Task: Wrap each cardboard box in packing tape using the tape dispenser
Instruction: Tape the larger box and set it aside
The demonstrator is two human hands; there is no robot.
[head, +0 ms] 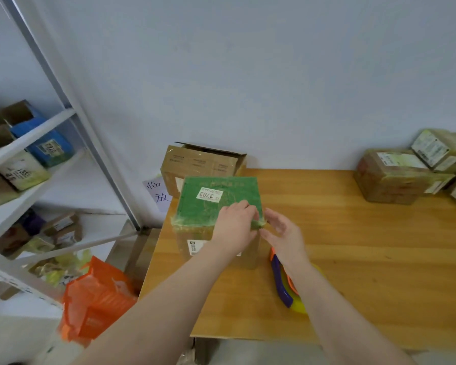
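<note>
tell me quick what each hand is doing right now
Left hand: grips the near corner of the green-topped box.
Right hand: open, holding nothing, beside that corner.

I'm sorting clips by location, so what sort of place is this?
Likely a parcel packing or storage room: metal shelving holds numbered parcels, taped boxes are piled at the wooden table's far right, and a tape dispenser lies beside the green-topped box.

At left, white metal shelving (29, 139) holding a blue packet (53, 146). Below it, on the floor, an orange bag (96, 299). Against the wall (274, 75), a handwritten paper note (157, 193). Pale wooden tabletop (374, 259) at right.
</note>
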